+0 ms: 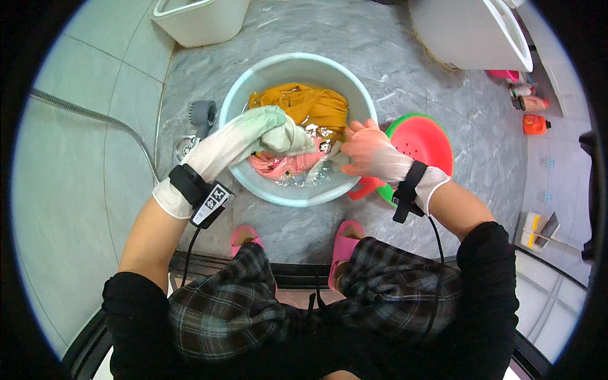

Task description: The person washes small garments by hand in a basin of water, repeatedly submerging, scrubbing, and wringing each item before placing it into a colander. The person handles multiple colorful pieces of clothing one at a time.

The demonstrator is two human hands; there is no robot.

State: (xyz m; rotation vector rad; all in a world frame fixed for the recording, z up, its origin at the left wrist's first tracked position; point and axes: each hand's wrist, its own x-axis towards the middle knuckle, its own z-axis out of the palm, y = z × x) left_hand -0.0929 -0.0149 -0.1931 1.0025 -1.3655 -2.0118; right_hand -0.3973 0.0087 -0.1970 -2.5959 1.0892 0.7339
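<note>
A pale blue round basin (253,82) sits on the grey marble floor, holding water and wet clothes. A mustard-yellow garment (316,104) lies at the far side, a pink one (278,166) at the near side. My left hand (253,130), in a thin whitish glove, grips a pale wet cloth (288,138) above the water. My right hand (366,151), also gloved, holds the other end of that cloth at the basin's right rim. Black straps with small devices wrap both wrists.
A red and green watermelon-shaped scoop (423,142) lies right of the basin. A white bin (202,19) stands at the back left, a white toilet (475,31) at the back right, several bottles (532,104) beside it. A shower hose (95,117) and floor drain (185,147) lie left. Pink slippers (345,244) are on my feet.
</note>
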